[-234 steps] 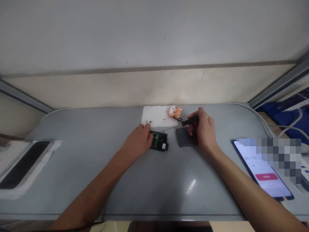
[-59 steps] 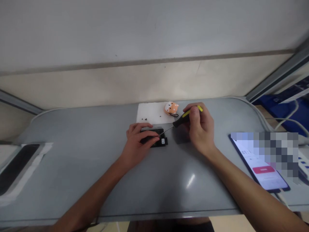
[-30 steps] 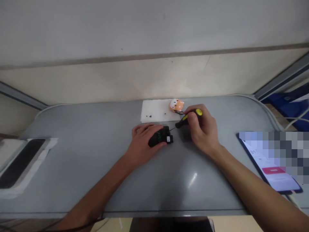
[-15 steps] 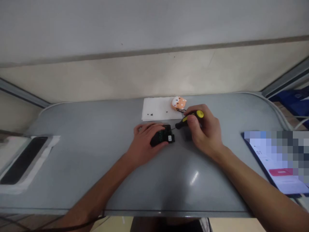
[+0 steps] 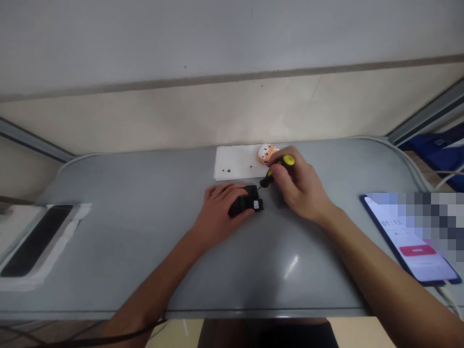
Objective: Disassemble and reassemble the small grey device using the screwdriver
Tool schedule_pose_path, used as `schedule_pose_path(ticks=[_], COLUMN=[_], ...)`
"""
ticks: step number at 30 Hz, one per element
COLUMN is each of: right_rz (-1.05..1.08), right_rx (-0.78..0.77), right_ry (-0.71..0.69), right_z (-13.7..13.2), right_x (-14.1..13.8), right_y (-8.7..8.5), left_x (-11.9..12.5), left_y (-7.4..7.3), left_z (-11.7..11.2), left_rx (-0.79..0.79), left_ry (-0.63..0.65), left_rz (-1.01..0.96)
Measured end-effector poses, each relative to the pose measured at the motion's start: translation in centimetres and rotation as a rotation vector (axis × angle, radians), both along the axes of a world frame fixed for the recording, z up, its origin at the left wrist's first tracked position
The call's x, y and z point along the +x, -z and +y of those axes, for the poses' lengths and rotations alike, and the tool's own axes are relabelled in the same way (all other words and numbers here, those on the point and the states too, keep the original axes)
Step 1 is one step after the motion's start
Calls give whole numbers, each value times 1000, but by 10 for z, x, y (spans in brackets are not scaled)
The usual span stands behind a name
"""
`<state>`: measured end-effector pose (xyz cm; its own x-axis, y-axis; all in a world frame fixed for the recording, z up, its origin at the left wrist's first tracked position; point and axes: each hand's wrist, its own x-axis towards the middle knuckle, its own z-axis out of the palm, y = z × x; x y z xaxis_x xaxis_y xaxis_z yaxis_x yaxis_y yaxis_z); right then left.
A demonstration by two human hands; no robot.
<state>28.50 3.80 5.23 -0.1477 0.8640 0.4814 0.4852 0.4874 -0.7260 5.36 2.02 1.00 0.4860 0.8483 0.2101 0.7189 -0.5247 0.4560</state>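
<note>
1. The grey table (image 5: 145,251) carries everything here.
2. A phone (image 5: 413,241) with a lit screen lies at the right edge, well apart from the hands.
3. A dark slab (image 5: 34,239) on white wrapping lies at the far left.
4. A white sheet (image 5: 234,162) at the back of the table holds a few dark specks and an orange toy (image 5: 265,152).
5. The right hand (image 5: 299,191) is clenched round a screwdriver (image 5: 277,169), its shaft angled down to the device.
6. The left hand (image 5: 219,210) grasps a small black device (image 5: 250,205) near mid-table, just in front of the sheet, pressing it to the table.
</note>
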Motion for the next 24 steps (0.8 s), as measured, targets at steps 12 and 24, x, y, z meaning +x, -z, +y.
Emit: schedule_pose_path(ticks=[12,24], right_rz=[185,773], right_rx=[46,-296], right_ry=[-166,-241], right_z=[10,12], right_x=[-31,-45], right_y=[-7,0], left_x=[0,-3], left_y=[4,5], left_z=[-1,2], left_rx=[54,58], left_ry=[-4,15], left_rz=[16,30])
